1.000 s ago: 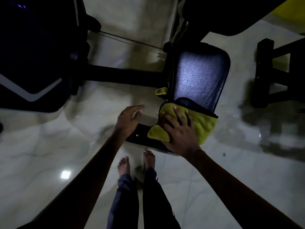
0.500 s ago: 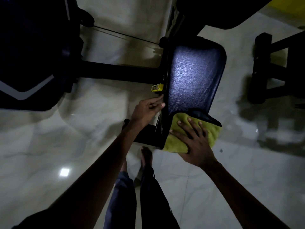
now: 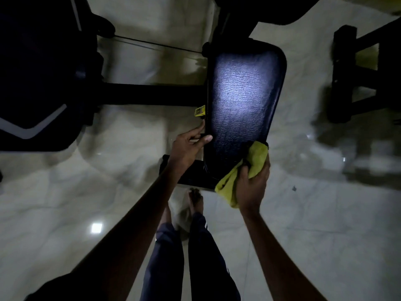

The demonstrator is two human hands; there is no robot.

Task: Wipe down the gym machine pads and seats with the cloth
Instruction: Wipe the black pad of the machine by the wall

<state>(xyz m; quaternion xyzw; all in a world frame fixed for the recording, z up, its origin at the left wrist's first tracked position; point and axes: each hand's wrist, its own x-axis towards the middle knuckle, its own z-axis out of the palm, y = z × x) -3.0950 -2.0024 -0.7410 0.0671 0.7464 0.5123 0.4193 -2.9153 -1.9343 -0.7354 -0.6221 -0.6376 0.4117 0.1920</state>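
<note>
— What room do I have around the edges?
— The seat pad runs away from you, long and dark, with its near end just ahead of your bare feet. Left of it you have open floor. Farther out, a black frame bar crosses that floor and meets the pad's left side near a small yellow tag. A bulky dark machine fills the far left. To the right, bare floor lies between the pad and a black stand, which is well apart from it.

— And my hands?
— Your left hand grips the pad's left edge, just on your side of the tag. Its thumb lies on the top face and its fingers curl against the side. Your right hand is closed round the cloth, a yellow bunch held at the pad's near right corner. One end pokes out past your fingers at the corner. The other trails out toward your wrist.

— How are my arms set?
— Both reach forward and down, nearly straight. The left slants in from the lower left and the right from the lower right. The back of your right hand faces you.
</note>
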